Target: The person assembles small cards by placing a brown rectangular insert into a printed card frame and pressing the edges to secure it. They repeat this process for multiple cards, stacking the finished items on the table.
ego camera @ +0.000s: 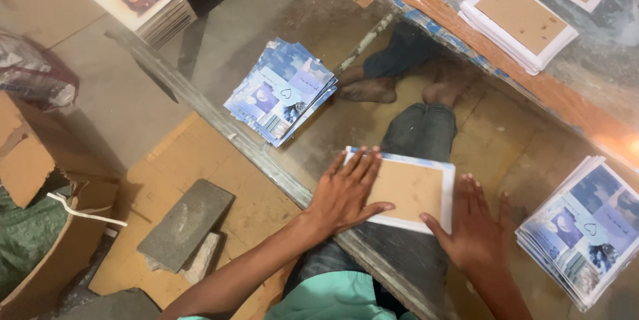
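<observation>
Hands come first, nearest the camera: the left hand (347, 190) lies flat, fingers spread and straight, palm pressing on the near left part of a card (409, 190), gripping nothing; the right hand (474, 230) rests open too, fingers splayed, its thumb touching the card's near right corner and the palm on the glass table (319, 140) just beside it. The card lies brown side up with a white and blue border folded round its edges, on the glass above the person's knee. It looks thin, light and fairly stiff, a board wrapped in printed paper; the paper edge would crease or lift if dragged, and flat on glass it offers no lip, so it would best be slid to the table edge or pried up at a corner, then pinched by two opposite edges. To the right, near the right hand, sits a fanned stack (586, 230) of blue printed sheets, likely slippery. Farther off, beyond the card, lies a second blue stack (283, 90). Farthest, at upper right, finished cards (519, 20) are piled brown side up.
</observation>
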